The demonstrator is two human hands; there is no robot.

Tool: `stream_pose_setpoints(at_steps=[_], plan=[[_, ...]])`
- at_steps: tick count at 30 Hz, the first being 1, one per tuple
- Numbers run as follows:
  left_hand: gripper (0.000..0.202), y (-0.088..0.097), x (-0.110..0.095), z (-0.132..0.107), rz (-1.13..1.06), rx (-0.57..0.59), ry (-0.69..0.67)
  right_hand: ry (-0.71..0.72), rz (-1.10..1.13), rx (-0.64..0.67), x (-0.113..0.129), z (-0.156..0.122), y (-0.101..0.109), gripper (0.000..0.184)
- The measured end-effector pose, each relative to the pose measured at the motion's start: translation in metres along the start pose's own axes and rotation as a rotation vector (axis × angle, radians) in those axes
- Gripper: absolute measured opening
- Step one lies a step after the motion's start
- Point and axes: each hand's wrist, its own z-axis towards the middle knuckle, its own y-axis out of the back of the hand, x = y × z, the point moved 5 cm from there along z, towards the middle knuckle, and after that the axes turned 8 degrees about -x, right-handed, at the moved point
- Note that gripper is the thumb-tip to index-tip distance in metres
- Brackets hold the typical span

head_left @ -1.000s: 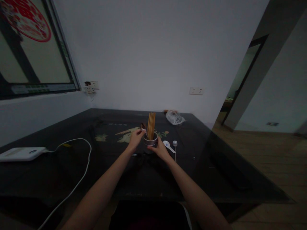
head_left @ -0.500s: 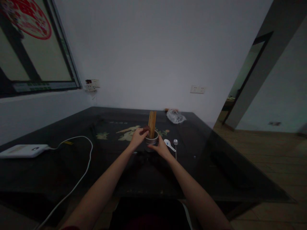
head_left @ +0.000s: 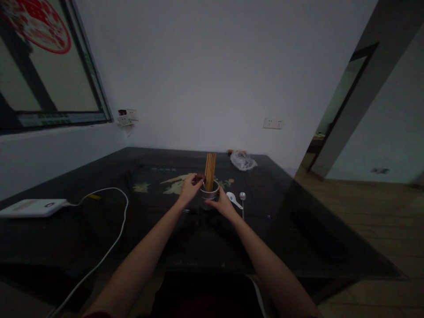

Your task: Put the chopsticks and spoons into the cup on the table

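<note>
A round, light metal-looking cup [head_left: 209, 194] stands on the dark table with several wooden chopsticks [head_left: 210, 172] upright in it. My right hand [head_left: 224, 203] is wrapped round the cup's right side, thumb across the front. At the left rim, my left hand [head_left: 189, 189] pinches a dark reddish-brown rounded thing [head_left: 198, 178]; its lower part is hidden, so I cannot tell its kind. Just right of my right hand lie a white soup spoon [head_left: 233, 200] with a blue mark and a long-handled metal spoon [head_left: 243, 197].
A crumpled clear plastic bag [head_left: 243, 161] lies at the table's back edge. On the left sits a white power bank [head_left: 33, 208] with a white cable [head_left: 123, 221] curving over the front edge. A dark flat object [head_left: 318, 232] rests on the right.
My left hand has shifted slightly left with the brown thing, tilting it a little at the cup's rim. My right hand still holds the cup in place.
</note>
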Motion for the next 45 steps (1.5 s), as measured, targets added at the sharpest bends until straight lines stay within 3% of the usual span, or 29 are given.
stream_pose_setpoints(at_steps=[25,45], plan=[[0.009,0.0049,-0.0065,0.0005,-0.001,-0.028,-0.004,0.002,0.0,0.014,0.0034,-0.0017,0.0022,0.086],[0.017,0.0014,-0.0048,-0.0024,-0.036,-0.028,0.044,-0.004,0.0,0.025,0.0079,-0.0029,0.0033,0.084]])
